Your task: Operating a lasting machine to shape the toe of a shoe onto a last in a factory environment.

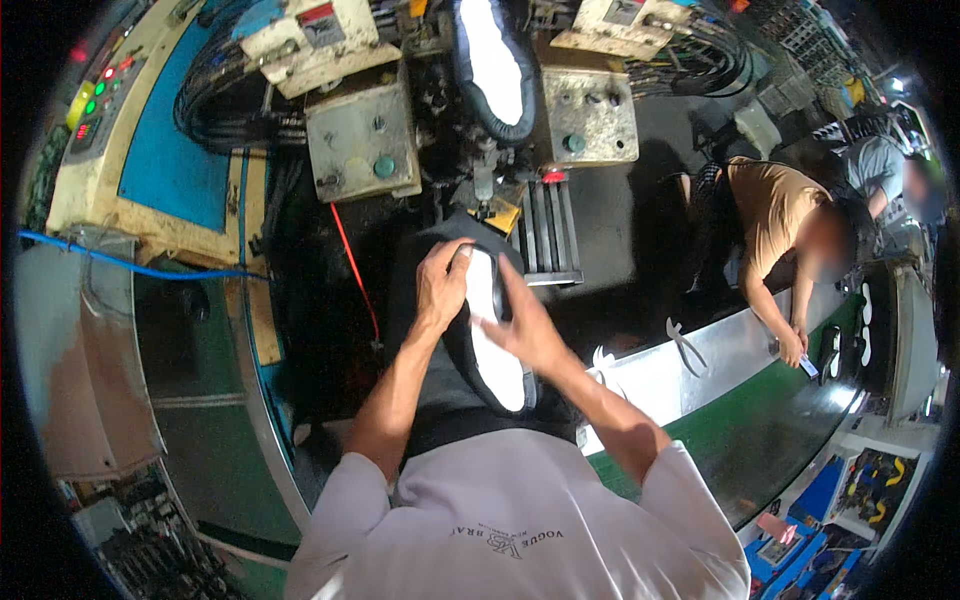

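A dark shoe upper (495, 370), its white bottom facing up, lies lengthwise in front of my body. My left hand (440, 285) is closed around its far end, the thumb near the tip. Along the right side, my right hand (525, 325) grips the upper with its fingers on the edge and its thumb across the white bottom. Beyond my hands, a second dark shoe upper (492, 65), also white side up, sits in the machine. What lies under the held upper is hidden.
Two metal control boxes (360, 135) (590, 115) with green buttons flank the machine. To the right, pliers (685, 347) rest on a metal ledge beside a green belt (740, 430). A person in a tan shirt (775, 205) leans over it. A lit button panel (100, 105) stands far left.
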A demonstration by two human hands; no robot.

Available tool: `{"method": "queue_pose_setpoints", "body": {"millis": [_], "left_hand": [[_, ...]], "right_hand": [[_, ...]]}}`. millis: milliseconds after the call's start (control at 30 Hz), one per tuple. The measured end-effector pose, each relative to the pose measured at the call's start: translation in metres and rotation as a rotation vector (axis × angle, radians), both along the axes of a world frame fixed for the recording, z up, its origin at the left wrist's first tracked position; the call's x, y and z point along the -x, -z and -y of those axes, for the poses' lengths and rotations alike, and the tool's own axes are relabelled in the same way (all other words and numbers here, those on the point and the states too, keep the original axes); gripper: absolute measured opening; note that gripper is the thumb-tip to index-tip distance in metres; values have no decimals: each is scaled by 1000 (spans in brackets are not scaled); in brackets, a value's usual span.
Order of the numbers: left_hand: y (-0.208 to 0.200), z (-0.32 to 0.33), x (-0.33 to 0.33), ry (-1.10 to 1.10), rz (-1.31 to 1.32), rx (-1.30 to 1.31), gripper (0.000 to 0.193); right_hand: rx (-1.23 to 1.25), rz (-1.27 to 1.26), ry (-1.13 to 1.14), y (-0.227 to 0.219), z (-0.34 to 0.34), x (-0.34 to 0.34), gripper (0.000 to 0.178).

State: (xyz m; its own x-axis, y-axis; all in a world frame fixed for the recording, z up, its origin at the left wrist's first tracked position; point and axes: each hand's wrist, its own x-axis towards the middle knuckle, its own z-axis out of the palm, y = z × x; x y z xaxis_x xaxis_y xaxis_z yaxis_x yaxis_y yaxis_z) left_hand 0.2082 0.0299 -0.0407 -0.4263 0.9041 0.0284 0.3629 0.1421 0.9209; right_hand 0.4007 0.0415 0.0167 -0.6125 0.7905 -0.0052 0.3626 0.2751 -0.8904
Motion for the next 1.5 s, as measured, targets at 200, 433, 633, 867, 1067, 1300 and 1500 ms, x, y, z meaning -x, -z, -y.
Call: {"method": "queue_pose_setpoints", "body": {"millis": [200, 433, 633, 867, 1067, 1300, 1500], "left_hand": [[19, -21, 1, -1, -179, 174, 37], [0, -39, 19, 409, 474, 40, 43], [11, -52, 9, 222, 212, 186, 43], [-64, -191, 96, -125, 394, -284, 75], [-137, -285, 84, 143, 1065, -39, 40], [-172, -163, 113, 161, 907, -59, 62], [-158, -36, 110, 256, 1340, -222, 83]], "right_hand": [[-293, 549, -144, -14, 87, -57, 90], [-408, 546, -268, -10, 74, -78, 84], [-369, 520, -287, -16, 65, -77, 84], [-357, 403, 28, -42, 31, -96, 78], [-545, 446, 217, -100, -44, -79, 79], [-735, 383, 128, -145, -156, 8, 90], [-750, 373, 146, -125, -216, 93, 84]]}}
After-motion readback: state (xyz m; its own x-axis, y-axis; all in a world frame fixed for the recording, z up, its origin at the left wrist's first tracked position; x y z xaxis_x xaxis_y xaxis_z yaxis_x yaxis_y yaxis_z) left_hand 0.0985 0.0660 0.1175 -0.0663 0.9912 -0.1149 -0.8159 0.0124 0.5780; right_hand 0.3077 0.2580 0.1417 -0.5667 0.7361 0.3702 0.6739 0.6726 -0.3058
